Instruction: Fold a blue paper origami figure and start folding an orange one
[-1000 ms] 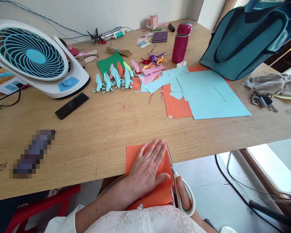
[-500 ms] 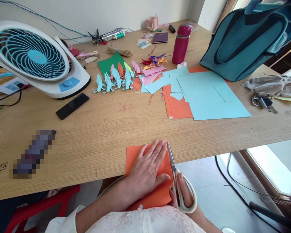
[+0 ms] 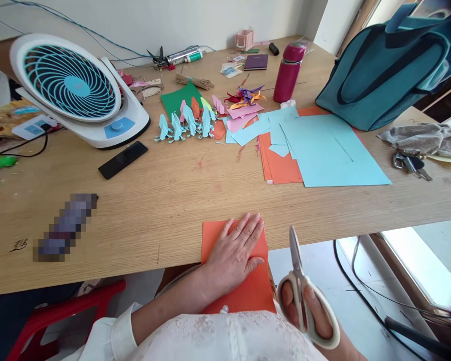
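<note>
Flat on a sheet of orange paper point(image 3: 216, 235) lies my left hand point(image 3: 235, 258), fingers stretched out and thumb to the right. The sheet reaches over the table's front edge toward my white lace top. To its right, apart from the paper, my right hand point(image 3: 304, 313) holds scissors point(image 3: 297, 273) with white handles. My fingers and thumb are through the two loops, and the blades point away from me, closed together.
Light-blue sheets point(image 3: 338, 150) and orange sheets point(image 3: 281, 160) lie at the right, near a teal bag point(image 3: 379, 75) and a red bottle point(image 3: 287, 75). Several folded paper figures point(image 3: 188, 123) stand mid-table. A fan point(image 3: 78, 95) and black phone point(image 3: 123, 159) are at the left.
My right hand has drawn the scissors away from the orange paper's right edge, to the right, and the blades have come together. My left hand stays flat on the paper. The view has shifted slightly.
</note>
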`<state>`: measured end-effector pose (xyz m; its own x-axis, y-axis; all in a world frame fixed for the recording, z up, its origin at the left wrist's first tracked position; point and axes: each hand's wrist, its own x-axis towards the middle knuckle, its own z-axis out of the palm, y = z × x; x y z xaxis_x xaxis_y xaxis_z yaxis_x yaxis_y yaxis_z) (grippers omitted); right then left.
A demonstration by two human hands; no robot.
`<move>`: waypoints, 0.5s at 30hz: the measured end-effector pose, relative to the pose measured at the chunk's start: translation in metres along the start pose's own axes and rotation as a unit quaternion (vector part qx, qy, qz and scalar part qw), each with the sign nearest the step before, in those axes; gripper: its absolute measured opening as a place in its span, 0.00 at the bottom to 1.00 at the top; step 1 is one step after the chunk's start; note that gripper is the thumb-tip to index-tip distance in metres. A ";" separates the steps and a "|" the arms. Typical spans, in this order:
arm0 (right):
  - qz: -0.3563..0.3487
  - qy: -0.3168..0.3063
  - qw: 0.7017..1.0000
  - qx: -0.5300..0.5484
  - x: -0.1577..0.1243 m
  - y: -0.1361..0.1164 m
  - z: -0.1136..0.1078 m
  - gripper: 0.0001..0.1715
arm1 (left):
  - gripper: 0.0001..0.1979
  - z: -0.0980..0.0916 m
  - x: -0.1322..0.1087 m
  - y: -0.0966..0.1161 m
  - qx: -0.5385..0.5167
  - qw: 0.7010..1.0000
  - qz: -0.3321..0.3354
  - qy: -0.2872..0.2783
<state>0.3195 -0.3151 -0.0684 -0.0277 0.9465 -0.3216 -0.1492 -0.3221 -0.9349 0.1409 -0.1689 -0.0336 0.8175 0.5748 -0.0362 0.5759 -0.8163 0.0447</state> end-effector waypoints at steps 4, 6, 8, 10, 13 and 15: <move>-0.010 0.033 0.999 0.032 0.005 -0.014 -0.018 0.23 | 0.35 -0.001 0.002 -0.003 -0.012 1.000 -0.014 -0.004; -0.013 0.038 0.999 0.020 0.011 -0.019 -0.019 0.21 | 0.35 -0.002 0.004 -0.007 -0.018 1.000 -0.024 -0.004; -0.015 0.047 0.999 -0.012 0.015 -0.021 -0.017 0.21 | 0.34 -0.003 0.006 -0.012 -0.026 0.999 -0.030 -0.005; -0.023 0.059 0.996 -0.058 0.018 -0.021 -0.014 0.22 | 0.34 -0.005 0.008 -0.018 -0.031 0.999 -0.037 -0.011; -0.025 0.062 0.987 -0.144 0.016 -0.023 -0.014 0.21 | 0.34 -0.006 0.010 -0.025 -0.037 0.998 -0.047 -0.019; -0.023 0.057 0.971 -0.229 0.014 -0.034 -0.020 0.19 | 0.34 -0.005 0.012 -0.029 -0.043 0.998 -0.050 -0.014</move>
<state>0.3437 -0.2919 -0.0443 0.0826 0.9598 -0.2683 0.3084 -0.2806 -0.9089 0.1338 -0.1384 -0.0300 0.7563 0.6502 -0.0724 0.6536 -0.7463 0.1258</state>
